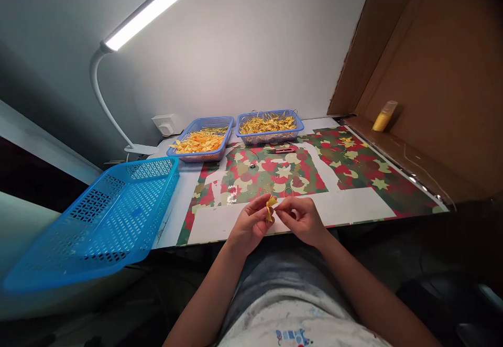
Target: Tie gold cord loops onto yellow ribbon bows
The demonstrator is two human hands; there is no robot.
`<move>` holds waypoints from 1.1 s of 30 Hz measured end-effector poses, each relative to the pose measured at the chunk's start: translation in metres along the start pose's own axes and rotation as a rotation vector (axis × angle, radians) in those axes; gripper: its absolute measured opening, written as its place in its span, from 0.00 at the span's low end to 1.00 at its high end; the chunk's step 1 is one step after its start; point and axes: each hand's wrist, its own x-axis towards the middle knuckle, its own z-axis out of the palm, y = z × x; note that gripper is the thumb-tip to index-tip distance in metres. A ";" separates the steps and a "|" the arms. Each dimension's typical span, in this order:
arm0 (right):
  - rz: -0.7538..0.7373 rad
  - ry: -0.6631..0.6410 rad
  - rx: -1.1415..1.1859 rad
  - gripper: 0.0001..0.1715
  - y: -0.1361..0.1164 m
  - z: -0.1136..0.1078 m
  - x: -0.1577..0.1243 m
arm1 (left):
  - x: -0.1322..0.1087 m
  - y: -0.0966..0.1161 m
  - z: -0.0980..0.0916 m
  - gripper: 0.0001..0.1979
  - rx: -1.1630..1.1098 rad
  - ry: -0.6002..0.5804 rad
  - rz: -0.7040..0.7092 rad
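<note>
I have the yellow ribbon piece (270, 207) above the table's (353, 200) near edge, pinched between the left hand's (250, 221) thumb and fingers, its upper end sticking out of the grip. The right hand (302, 220) sits just beside it, fingertips drawn together; I can't tell whether they hold anything. Fingers hide part of the piece. Farther off, the lamp (157, 10) runs out of my view.

One head-worn camera looks forward and down from close above the near side of the table (181, 205).
</note>
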 end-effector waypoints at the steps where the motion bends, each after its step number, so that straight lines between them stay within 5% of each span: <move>1: -0.003 0.001 -0.001 0.07 0.000 0.000 0.000 | 0.000 0.000 0.000 0.18 -0.003 0.002 -0.003; 20: 0.035 -0.089 0.082 0.12 -0.001 -0.004 0.000 | -0.001 0.001 -0.005 0.17 0.073 -0.056 -0.058; 33: 0.031 -0.037 0.091 0.12 0.001 -0.001 -0.001 | -0.003 0.000 -0.004 0.18 0.038 -0.071 -0.034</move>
